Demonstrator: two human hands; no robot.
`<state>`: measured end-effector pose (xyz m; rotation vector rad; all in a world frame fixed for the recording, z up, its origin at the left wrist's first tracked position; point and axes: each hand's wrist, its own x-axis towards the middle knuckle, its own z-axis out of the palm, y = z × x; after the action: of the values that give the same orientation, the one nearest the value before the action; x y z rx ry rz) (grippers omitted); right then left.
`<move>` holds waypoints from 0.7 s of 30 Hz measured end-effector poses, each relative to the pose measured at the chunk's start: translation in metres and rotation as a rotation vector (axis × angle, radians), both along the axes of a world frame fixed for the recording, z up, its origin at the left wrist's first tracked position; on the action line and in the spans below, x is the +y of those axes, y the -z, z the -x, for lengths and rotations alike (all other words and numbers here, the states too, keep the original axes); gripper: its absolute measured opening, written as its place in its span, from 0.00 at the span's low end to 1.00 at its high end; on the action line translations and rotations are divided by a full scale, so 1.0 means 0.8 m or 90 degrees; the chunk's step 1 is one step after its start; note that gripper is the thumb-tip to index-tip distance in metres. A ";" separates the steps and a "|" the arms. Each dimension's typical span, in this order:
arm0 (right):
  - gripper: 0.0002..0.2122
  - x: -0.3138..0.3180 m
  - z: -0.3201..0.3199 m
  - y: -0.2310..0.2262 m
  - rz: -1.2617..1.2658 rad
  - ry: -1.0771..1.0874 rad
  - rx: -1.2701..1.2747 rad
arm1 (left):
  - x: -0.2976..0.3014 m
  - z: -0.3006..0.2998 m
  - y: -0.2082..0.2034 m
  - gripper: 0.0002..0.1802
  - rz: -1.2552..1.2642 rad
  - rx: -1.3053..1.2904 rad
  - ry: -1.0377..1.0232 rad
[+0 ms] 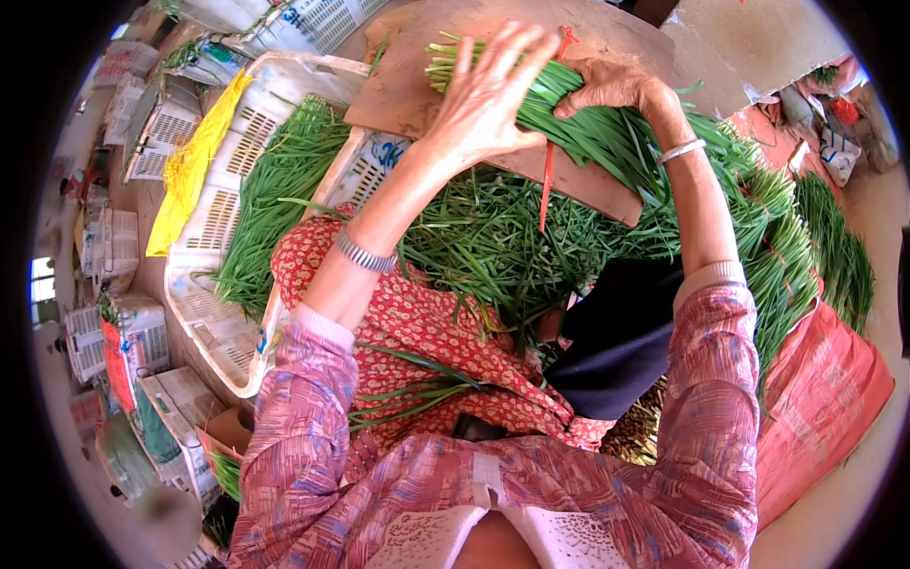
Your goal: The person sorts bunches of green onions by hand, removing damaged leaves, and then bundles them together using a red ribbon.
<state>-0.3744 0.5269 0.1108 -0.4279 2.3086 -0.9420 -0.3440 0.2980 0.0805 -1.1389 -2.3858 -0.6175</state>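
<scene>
A bunch of garlic chives [592, 133] lies across a brown board [408, 90], its pale cut ends to the left and its green leaves to the right. My left hand [488, 95], fingers spread, is over the bunch near the cut ends. My right hand [616, 85] grips the leaves farther along, thumb on the near side. A red tie strip [547, 185] passes at the bunch between my hands; one end sticks out at the far side, the other hangs over the board's near edge. Whether it is knotted is hidden.
A white plastic crate [194, 275] at the left holds loose chives [284, 190], with a yellow cloth [194, 166] over its rim. Loose leaves [502, 237] lie below the board. Tied bunches [773, 232] rest on a red sack [820, 408] at the right.
</scene>
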 end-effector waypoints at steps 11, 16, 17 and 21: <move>0.28 -0.027 -0.037 -0.009 -0.412 0.144 0.592 | 0.054 0.095 0.012 0.60 0.234 -0.208 -0.050; 0.19 -0.039 -0.019 0.069 -0.289 0.296 0.844 | 0.057 0.100 -0.001 0.60 0.278 -0.292 0.005; 0.17 -0.036 -0.014 0.081 -0.296 0.308 0.816 | 0.049 0.106 0.010 0.60 0.185 -0.229 0.022; 0.15 -0.035 -0.007 0.100 -0.280 0.325 0.832 | -0.022 0.127 0.007 0.45 -0.050 -0.292 0.023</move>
<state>-0.3685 0.4989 0.0307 -0.2798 3.8293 -0.2574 -0.4457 0.2806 0.0746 -1.1021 -2.6870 -1.0734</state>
